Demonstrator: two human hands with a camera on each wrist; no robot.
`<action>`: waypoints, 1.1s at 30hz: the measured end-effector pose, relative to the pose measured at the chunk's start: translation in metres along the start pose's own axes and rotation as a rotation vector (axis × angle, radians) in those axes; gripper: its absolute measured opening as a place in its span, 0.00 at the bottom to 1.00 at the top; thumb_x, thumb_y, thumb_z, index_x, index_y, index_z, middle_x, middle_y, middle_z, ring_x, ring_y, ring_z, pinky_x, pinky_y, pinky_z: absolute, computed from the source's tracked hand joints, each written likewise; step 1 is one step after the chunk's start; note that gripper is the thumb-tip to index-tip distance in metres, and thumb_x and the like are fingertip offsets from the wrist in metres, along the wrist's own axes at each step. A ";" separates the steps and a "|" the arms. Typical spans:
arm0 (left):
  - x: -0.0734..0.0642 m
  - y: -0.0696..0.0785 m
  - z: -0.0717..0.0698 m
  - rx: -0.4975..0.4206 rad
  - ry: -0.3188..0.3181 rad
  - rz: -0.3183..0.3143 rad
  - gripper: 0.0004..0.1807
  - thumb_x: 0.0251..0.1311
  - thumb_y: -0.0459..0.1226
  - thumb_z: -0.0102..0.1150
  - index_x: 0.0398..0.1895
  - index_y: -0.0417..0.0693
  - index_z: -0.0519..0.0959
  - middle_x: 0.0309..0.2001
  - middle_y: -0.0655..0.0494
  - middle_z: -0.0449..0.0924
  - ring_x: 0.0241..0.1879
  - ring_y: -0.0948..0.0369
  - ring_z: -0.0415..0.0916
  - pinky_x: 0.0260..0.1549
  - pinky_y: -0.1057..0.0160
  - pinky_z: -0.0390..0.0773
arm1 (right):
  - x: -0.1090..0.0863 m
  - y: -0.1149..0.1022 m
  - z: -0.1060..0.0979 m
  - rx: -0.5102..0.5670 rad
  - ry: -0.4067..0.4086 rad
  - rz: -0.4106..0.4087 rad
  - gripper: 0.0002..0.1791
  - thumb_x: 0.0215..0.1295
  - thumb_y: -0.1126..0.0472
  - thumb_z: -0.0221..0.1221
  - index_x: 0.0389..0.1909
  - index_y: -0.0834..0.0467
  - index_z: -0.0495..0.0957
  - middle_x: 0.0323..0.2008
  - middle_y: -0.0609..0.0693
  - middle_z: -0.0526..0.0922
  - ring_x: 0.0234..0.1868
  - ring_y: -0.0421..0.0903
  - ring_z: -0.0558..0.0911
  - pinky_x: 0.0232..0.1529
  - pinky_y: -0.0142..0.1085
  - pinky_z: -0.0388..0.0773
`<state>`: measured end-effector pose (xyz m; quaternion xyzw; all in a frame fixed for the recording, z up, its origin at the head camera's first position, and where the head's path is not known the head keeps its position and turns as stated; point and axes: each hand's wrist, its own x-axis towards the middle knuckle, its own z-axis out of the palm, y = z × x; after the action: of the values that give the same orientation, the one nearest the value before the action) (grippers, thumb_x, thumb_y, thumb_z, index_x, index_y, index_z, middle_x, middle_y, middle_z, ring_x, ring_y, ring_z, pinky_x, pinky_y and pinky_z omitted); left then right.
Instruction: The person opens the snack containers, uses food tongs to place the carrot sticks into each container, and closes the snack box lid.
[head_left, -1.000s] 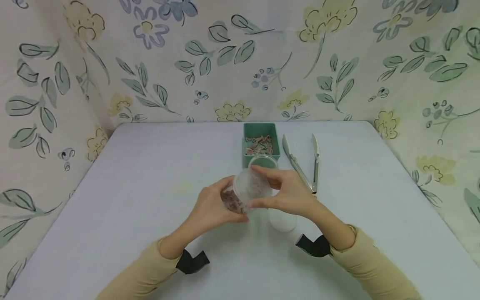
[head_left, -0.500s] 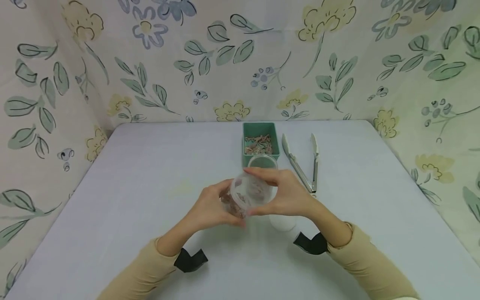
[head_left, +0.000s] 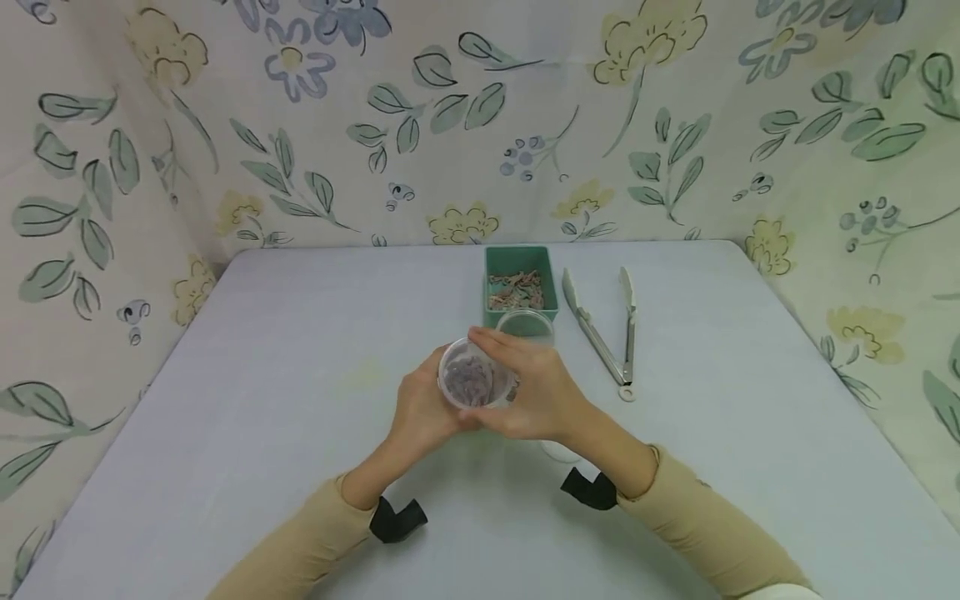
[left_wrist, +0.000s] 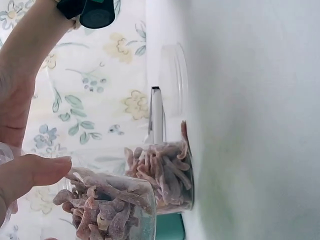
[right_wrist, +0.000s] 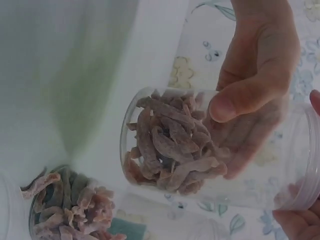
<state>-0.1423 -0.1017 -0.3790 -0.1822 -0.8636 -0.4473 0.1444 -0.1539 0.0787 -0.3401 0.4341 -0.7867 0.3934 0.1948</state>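
My left hand [head_left: 423,404] grips a clear plastic jar [right_wrist: 172,145] with wrinkled, brownish-pink dried strips at its bottom end. The jar is lifted and tilted, so its round top faces the head camera. Across that top my right hand [head_left: 536,392] holds a clear lid [right_wrist: 302,155], thumb and fingers on opposite sides of the rim. In the right wrist view the lid sits at the jar's mouth. Close behind, a second clear jar [left_wrist: 162,175] of the same strips stands on the table without a lid.
A green tray [head_left: 555,292] with more strips stands at the back. Metal tongs [head_left: 603,346] lie spread to its right. Another clear lid [head_left: 558,452] lies on the white table [head_left: 300,350], partly covered by my right forearm. A floral cloth [head_left: 465,125] hangs behind.
My right hand has moved left with the lid, bringing it over the jar's mouth. The jar has turned to face the head camera more. More of the tongs shows now.
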 end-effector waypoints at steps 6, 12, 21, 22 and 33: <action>0.012 -0.004 -0.003 -0.070 0.002 -0.233 0.43 0.32 0.34 0.81 0.58 0.34 0.73 0.49 0.40 0.81 0.49 0.46 0.78 0.45 0.46 0.78 | 0.001 0.009 -0.017 -0.003 0.025 0.015 0.42 0.44 0.61 0.77 0.60 0.72 0.72 0.60 0.65 0.75 0.61 0.60 0.74 0.59 0.47 0.73; 0.018 -0.023 -0.011 -0.119 0.006 -0.460 0.47 0.32 0.33 0.81 0.63 0.38 0.70 0.55 0.40 0.77 0.58 0.45 0.72 0.55 0.44 0.72 | -0.016 0.018 -0.061 0.174 -0.115 0.186 0.28 0.58 0.59 0.68 0.57 0.69 0.76 0.55 0.61 0.80 0.58 0.57 0.78 0.56 0.48 0.75; 0.023 -0.042 -0.007 -0.129 0.007 -0.528 0.48 0.34 0.33 0.80 0.65 0.36 0.68 0.59 0.37 0.73 0.61 0.43 0.69 0.58 0.44 0.69 | -0.067 0.047 -0.066 0.050 -0.532 0.366 0.31 0.54 0.58 0.71 0.58 0.67 0.76 0.56 0.60 0.79 0.58 0.57 0.78 0.54 0.49 0.77; 0.024 -0.043 -0.006 -0.132 0.007 -0.534 0.48 0.34 0.32 0.80 0.65 0.36 0.68 0.59 0.37 0.73 0.61 0.43 0.68 0.58 0.44 0.69 | -0.071 0.050 -0.064 0.040 -0.574 0.385 0.33 0.54 0.57 0.71 0.59 0.67 0.75 0.58 0.60 0.78 0.60 0.57 0.76 0.56 0.50 0.75; 0.027 -0.050 0.000 -0.160 -0.028 -0.562 0.47 0.37 0.32 0.80 0.65 0.35 0.67 0.61 0.36 0.71 0.63 0.42 0.66 0.60 0.43 0.67 | -0.087 0.058 -0.044 -0.050 -0.747 0.437 0.44 0.47 0.58 0.74 0.64 0.71 0.68 0.66 0.63 0.69 0.66 0.60 0.68 0.62 0.52 0.67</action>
<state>-0.1887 -0.1230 -0.4038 0.0472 -0.8443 -0.5337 -0.0116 -0.1565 0.1773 -0.3954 0.3653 -0.8858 0.2223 -0.1806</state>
